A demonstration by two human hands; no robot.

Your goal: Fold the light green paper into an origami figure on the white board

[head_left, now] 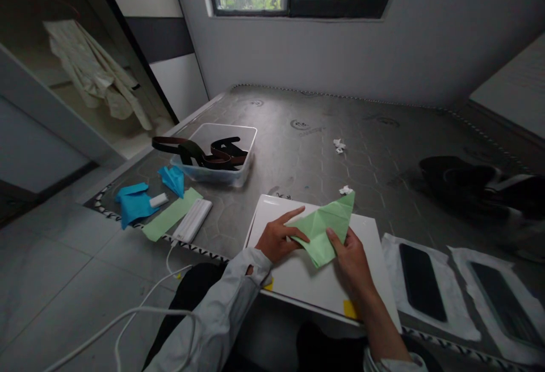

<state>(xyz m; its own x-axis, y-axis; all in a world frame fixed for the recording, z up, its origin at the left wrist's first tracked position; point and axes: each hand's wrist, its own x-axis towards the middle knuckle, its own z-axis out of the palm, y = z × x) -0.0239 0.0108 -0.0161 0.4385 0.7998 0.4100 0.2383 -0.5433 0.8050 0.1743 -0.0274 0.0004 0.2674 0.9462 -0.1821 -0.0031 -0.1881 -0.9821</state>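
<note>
A folded light green paper (326,225) lies on a white board (315,281) in front of me. My left hand (276,237) rests on the paper's left edge, index finger stretched out along it and thumb pressed on the paper. From the lower right, my right hand (349,254) pinches the paper, thumb on top and fingers beneath. The paper's upper right tip points up and away from the board.
A clear plastic tub (221,156) holds dark belts. Blue folded papers (134,201), a green strip (170,214) and a white power bank (192,220) with a cable lie at the left. Two dark phones (419,281) rest on white cloths at the right. Dark clothing (468,182) lies at the far right.
</note>
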